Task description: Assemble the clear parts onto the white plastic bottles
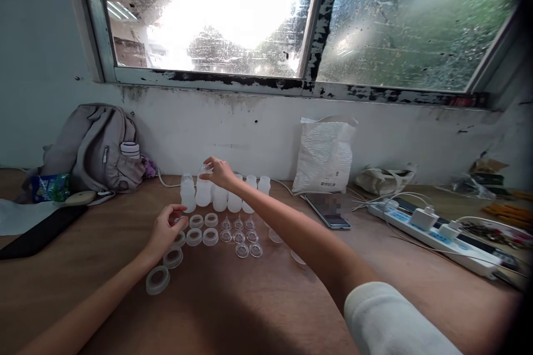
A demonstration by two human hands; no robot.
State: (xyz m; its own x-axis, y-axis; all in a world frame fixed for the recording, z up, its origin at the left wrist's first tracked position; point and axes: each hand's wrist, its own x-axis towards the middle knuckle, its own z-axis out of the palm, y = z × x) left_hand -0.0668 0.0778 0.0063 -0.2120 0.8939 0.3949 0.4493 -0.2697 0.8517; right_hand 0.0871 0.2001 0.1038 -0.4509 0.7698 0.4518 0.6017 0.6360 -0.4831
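Observation:
Over the back row of frosted white bottles [220, 197] reaches my right hand [220, 172], its thumb and fingers closed on a small clear nipple [205, 169] at the top of one bottle [203, 194]. My left hand [163, 230] is low over the table at the left, thumb and fingertips apart beside a translucent ring [183, 223]; whether they touch it I cannot tell. Several more rings [194, 237] lie near that hand in loose rows. Clear nipples [239, 237] stand grouped to their right. My right forearm partly hides some bottles and round pieces [275, 235].
A grey backpack [95, 150] leans on the wall at left, with a black flat item [41, 231] before it. Behind the right side stand a white plastic bag [325, 155] and a phone [327, 211]. A power strip [437, 238] with cables lies farther right.

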